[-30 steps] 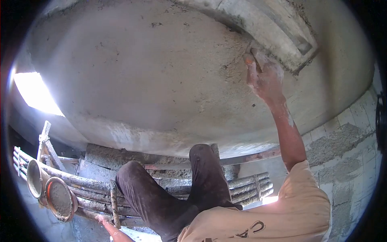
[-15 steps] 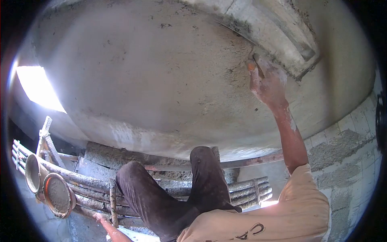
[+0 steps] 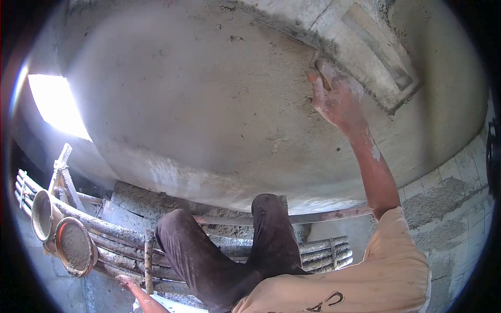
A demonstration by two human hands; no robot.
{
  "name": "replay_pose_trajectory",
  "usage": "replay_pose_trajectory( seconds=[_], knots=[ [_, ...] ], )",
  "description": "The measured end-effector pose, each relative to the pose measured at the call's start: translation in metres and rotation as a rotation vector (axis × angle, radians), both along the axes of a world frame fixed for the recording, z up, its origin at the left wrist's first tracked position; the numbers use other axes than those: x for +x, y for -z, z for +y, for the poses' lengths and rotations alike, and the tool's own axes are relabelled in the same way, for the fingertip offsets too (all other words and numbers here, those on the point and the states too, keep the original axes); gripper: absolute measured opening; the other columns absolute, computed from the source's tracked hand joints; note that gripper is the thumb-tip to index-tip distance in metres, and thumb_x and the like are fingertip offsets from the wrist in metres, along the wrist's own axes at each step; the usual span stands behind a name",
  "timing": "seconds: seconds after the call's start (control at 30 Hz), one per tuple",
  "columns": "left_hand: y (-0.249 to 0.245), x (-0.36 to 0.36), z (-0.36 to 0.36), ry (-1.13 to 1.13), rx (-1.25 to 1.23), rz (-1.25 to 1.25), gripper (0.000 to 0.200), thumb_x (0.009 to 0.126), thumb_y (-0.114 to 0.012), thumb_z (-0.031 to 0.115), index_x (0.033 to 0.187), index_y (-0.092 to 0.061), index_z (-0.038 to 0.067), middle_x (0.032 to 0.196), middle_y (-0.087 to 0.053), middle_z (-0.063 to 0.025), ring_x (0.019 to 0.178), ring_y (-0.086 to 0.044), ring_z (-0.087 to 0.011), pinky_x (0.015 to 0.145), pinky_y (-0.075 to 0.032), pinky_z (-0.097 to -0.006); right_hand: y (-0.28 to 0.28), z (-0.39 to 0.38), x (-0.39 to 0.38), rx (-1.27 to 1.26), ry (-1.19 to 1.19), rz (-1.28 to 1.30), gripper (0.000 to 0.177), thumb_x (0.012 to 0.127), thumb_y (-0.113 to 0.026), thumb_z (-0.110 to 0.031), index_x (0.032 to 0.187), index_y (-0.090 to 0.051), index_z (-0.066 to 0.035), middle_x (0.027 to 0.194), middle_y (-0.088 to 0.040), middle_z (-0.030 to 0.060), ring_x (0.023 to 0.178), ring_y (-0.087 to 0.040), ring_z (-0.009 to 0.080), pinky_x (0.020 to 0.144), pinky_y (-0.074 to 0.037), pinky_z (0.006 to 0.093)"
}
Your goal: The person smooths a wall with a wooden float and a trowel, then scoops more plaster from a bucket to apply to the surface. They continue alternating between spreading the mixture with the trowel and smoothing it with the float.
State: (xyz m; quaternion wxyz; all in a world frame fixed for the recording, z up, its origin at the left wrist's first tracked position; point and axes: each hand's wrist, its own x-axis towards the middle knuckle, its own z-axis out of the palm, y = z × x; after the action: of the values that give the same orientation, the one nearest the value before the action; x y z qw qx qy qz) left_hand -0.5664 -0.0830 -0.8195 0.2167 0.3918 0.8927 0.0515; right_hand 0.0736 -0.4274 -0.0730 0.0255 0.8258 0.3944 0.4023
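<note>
My right hand (image 3: 339, 101), dusted with pale plaster, is raised to the wall and closed around the handle of a small trowel (image 3: 314, 61). The trowel's tip lies on the rough grey plaster (image 3: 235, 94), right along the lower edge of a raised concrete moulding (image 3: 360, 57). Most of the tool is hidden by my fingers. Low on the left, my left hand (image 3: 125, 282) is beside the wooden pole railing (image 3: 117, 263); it is small in view and I cannot tell how its fingers are set.
Two round buckets stand at the railing on the left; the nearer bucket (image 3: 94, 255) holds grey mix. Bright light comes through an opening (image 3: 57, 107) in the wall. My bent knees (image 3: 180, 229) are close to the plastered wall. Bare blockwork (image 3: 443, 208) curves along the right.
My right hand and the trowel have slid a little up and left along the moulding's edge. The view has shifted slightly. My left hand remains by the railing.
</note>
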Motion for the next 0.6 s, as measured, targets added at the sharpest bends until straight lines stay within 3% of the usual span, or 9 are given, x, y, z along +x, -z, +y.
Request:
replay_pose_trajectory(
  seconds=[0.1, 0.2, 0.3, 0.4, 0.5, 0.6],
  knots=[
    [0.003, -0.004, 0.004, 0.001, -0.006, 0.003, 0.056, 0.101, -0.043, 0.053, 0.119, -0.069, 0.006, 0.108, -0.075, -0.0230, 0.095, -0.076, -0.0398, 0.080, -0.063, -0.0516, -0.012, 0.019, -0.020, 0.005, 0.076, 0.270, 0.040, 0.100, -0.057, -0.039, 0.124, -0.069, -0.009, 0.101, -0.073, 0.0232, 0.097, -0.070, 0.0438, 0.088, -0.052, 0.0529],
    [0.008, -0.004, 0.010, -0.011, -0.004, -0.001, 0.057, 0.101, -0.042, 0.053, 0.118, -0.069, 0.006, 0.107, -0.075, -0.0229, 0.095, -0.076, -0.0399, 0.080, -0.063, -0.0517, 0.003, 0.021, -0.007, 0.103, 0.052, 0.235, 0.041, 0.100, -0.057, -0.038, 0.127, -0.068, -0.009, 0.107, -0.072, 0.0234, 0.102, -0.069, 0.0427, 0.091, -0.051, 0.0534],
    [0.013, -0.004, 0.014, -0.010, -0.009, 0.003, 0.057, 0.101, -0.042, 0.053, 0.118, -0.069, 0.006, 0.107, -0.075, -0.0229, 0.095, -0.076, -0.0399, 0.080, -0.063, -0.0518, 0.003, 0.033, -0.010, -0.014, 0.150, 0.186, 0.042, 0.102, -0.055, -0.038, 0.129, -0.066, -0.008, 0.112, -0.071, 0.0242, 0.105, -0.068, 0.0434, 0.092, -0.050, 0.0541],
    [0.018, -0.004, 0.015, -0.014, -0.015, 0.005, 0.057, 0.101, -0.042, 0.053, 0.118, -0.069, 0.006, 0.107, -0.075, -0.0228, 0.095, -0.076, -0.0399, 0.080, -0.063, -0.0519, 0.003, 0.049, -0.013, 0.003, 0.057, 0.157, 0.044, 0.103, -0.052, -0.039, 0.131, -0.065, -0.008, 0.114, -0.071, 0.0241, 0.108, -0.067, 0.0437, 0.096, -0.048, 0.0552],
    [0.018, -0.003, 0.017, -0.023, -0.010, 0.003, 0.057, 0.101, -0.042, 0.053, 0.118, -0.069, 0.006, 0.106, -0.075, -0.0227, 0.094, -0.076, -0.0400, 0.080, -0.063, -0.0520, -0.002, 0.067, -0.028, 0.007, 0.120, 0.269, 0.047, 0.104, -0.050, -0.042, 0.132, -0.065, -0.008, 0.119, -0.070, 0.0241, 0.113, -0.065, 0.0435, 0.101, -0.045, 0.0555],
    [0.017, -0.005, 0.017, -0.043, -0.012, 0.007, 0.057, 0.101, -0.041, 0.053, 0.117, -0.069, 0.006, 0.106, -0.075, -0.0227, 0.094, -0.076, -0.0400, 0.080, -0.063, -0.0521, 0.012, 0.069, -0.012, 0.032, 0.112, 0.123, 0.049, 0.104, -0.049, -0.044, 0.133, -0.065, -0.007, 0.120, -0.070, 0.0236, 0.114, -0.065, 0.0432, 0.102, -0.044, 0.0543]
  ],
)
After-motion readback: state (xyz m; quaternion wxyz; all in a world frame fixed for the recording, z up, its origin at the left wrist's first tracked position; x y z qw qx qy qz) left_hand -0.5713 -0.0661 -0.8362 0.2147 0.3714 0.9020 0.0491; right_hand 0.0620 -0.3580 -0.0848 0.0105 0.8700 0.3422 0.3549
